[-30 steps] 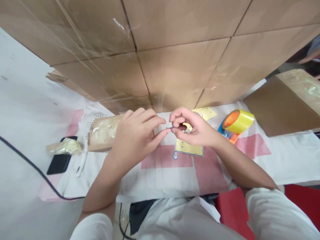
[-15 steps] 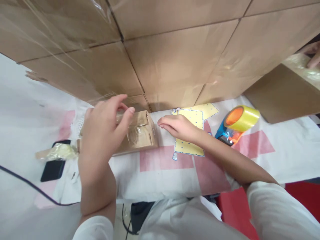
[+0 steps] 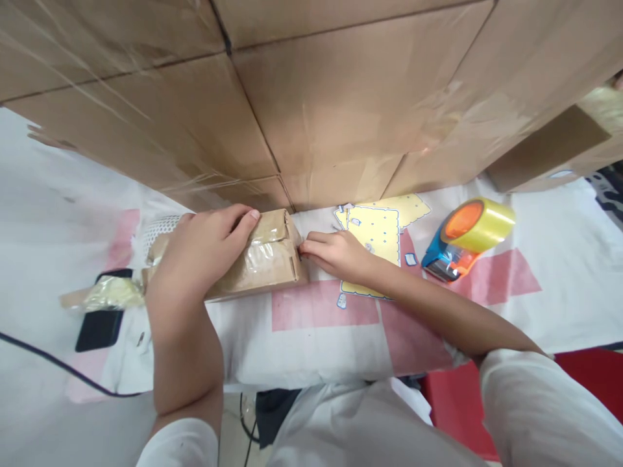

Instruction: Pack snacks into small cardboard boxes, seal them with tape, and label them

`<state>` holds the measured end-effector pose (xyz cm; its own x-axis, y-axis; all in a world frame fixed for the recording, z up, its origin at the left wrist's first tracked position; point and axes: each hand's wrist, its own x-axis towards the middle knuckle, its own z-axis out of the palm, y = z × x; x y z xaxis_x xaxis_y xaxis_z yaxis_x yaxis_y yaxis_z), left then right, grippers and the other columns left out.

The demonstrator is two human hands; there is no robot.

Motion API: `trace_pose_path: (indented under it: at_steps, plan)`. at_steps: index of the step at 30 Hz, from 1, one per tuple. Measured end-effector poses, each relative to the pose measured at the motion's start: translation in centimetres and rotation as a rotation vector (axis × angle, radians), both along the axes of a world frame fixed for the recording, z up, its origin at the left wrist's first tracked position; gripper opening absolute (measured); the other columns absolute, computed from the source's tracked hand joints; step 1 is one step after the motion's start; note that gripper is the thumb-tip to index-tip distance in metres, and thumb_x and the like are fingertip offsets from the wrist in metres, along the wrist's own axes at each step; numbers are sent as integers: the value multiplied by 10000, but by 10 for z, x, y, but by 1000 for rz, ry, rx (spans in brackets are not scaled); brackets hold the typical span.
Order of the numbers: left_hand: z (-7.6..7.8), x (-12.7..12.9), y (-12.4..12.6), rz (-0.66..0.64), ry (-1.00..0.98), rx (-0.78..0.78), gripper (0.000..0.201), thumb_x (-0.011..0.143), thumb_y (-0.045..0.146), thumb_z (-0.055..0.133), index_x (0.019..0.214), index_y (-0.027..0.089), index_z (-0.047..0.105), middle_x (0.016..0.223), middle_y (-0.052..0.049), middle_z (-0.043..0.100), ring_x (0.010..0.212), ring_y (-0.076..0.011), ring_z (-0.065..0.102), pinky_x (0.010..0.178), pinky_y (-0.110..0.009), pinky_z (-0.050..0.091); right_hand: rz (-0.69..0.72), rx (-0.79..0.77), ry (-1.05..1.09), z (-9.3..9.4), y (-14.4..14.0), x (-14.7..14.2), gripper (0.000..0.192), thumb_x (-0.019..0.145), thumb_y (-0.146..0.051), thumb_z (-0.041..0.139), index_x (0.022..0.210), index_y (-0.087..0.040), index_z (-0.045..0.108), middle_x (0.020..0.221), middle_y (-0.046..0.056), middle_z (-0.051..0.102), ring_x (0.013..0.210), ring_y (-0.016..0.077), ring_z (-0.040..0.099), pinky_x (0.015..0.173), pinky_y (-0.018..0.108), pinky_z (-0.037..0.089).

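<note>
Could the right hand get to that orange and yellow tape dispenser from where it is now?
Probably yes. The right hand rests at the end of the small cardboard box, and the tape dispenser lies further right on the cloth, with only flat yellow sheets between them.
</note>
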<state>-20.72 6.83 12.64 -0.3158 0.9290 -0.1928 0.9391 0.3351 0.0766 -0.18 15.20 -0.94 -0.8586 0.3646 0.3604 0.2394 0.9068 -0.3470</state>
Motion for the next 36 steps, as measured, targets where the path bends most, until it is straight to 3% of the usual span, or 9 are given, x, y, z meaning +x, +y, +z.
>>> trace_pose_path:
  at_steps: [4, 7, 9, 12, 15, 18, 26, 33, 36]
  plan:
    - [-7, 4, 0, -72, 129, 13, 526, 1047, 409, 178, 1045, 254, 680, 1071, -109, 748, 1045, -345, 667, 980, -560, 441, -210, -126, 50, -2, -9, -3, 221, 1020, -369, 601, 1082, -189, 713, 851, 20, 716, 670, 137, 568, 571, 284, 256]
    - [-9, 6, 0, -69, 139, 25, 537, 1042, 409, 171, 1047, 249, 684, 1084, -127, 750, 1056, -365, 668, 973, -581, 445, -339, -387, 130, -2, -21, -5, 209, 956, -375, 700, 1017, -179, 740, 772, 10, 710, 647, 133, 572, 613, 259, 342]
    - [-8, 6, 0, -59, 128, 25, 546, 1039, 416, 173, 1046, 255, 694, 1073, -131, 753, 1050, -373, 670, 970, -586, 447, -313, -563, 203, -3, -34, -6, 178, 978, -280, 630, 1024, -179, 769, 765, 13, 713, 622, 118, 559, 652, 253, 395]
    - [-7, 7, 0, -59, 120, 31, 562, 1033, 421, 170, 1061, 259, 707, 1050, -137, 755, 1035, -386, 669, 953, -593, 449, -272, -780, 261, -5, -57, -6, 347, 973, -226, 523, 1217, -148, 759, 659, -8, 629, 540, 107, 458, 599, 259, 383]
    - [-7, 7, 0, -52, 115, 37, 565, 1028, 425, 174, 1067, 263, 714, 1044, -138, 757, 1033, -390, 667, 947, -595, 449, -257, -1053, 317, -7, -71, -7, 485, 973, -269, 488, 1404, -128, 658, 611, -42, 499, 546, 106, 404, 561, 252, 360]
    - [-8, 7, 1, -49, 115, 33, 562, 1026, 431, 179, 1054, 272, 717, 1038, -135, 756, 1040, -385, 668, 953, -590, 449, -249, -1247, 408, -8, -73, -8, 592, 957, -291, 495, 1530, -145, 529, 688, -38, 504, 616, 110, 434, 609, 257, 402]
    - [-10, 7, 1, -40, 104, 33, 532, 1029, 433, 175, 991, 269, 679, 1027, -127, 753, 1037, -372, 666, 969, -579, 444, -298, -1350, 602, -11, -72, -11, 497, 878, -314, 512, 1284, -94, 696, 635, -26, 542, 637, 134, 508, 618, 282, 432]
    - [-6, 7, -1, -66, 103, 54, 526, 1040, 450, 180, 917, 279, 662, 1000, -117, 755, 997, -340, 665, 920, -536, 452, -339, -1313, 551, -17, -71, -9, 299, 839, -268, 532, 995, -144, 753, 600, -31, 531, 570, 118, 469, 545, 258, 399]
    - [-6, 6, -1, -56, 107, 46, 513, 1039, 453, 190, 904, 278, 653, 995, -109, 752, 998, -329, 666, 919, -503, 445, -265, -1195, 517, -20, -61, -6, 343, 864, -287, 541, 1107, -124, 719, 776, 28, 639, 623, 128, 523, 593, 277, 465]
